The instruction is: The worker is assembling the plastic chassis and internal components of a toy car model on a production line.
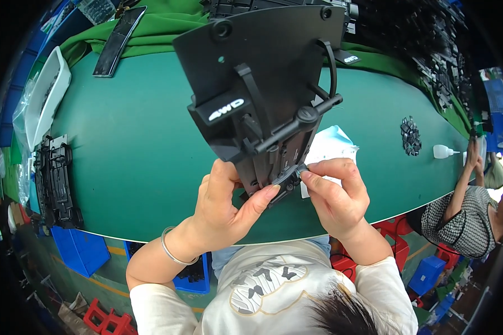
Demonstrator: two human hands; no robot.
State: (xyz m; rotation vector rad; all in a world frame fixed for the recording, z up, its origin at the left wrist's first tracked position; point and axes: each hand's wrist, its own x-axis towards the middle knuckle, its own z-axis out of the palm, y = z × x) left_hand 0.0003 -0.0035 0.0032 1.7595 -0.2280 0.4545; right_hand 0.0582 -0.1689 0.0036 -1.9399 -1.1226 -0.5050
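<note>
A large black plastic toy-car chassis (262, 61) stands raised and tilted over the table in front of me, with a broad curved plate at its top and an axle bar across its middle. My left hand (221, 204) grips its lower end, the thumb pressed on the near edge and the other fingers behind it. My right hand (338, 192) pinches a small grey piece (302, 169) between thumb and fingertips, against the chassis's lower right edge. Its exact shape is mostly hidden by the fingers.
On the green table (134, 139) lie a phone (120, 42), a white tray (50, 95), more black chassis parts (58, 181), a pile of small black pieces (411, 137), a white squeeze bottle (444, 151) and a pale blue-white sheet (335, 146). Another person (464, 218) sits at the right.
</note>
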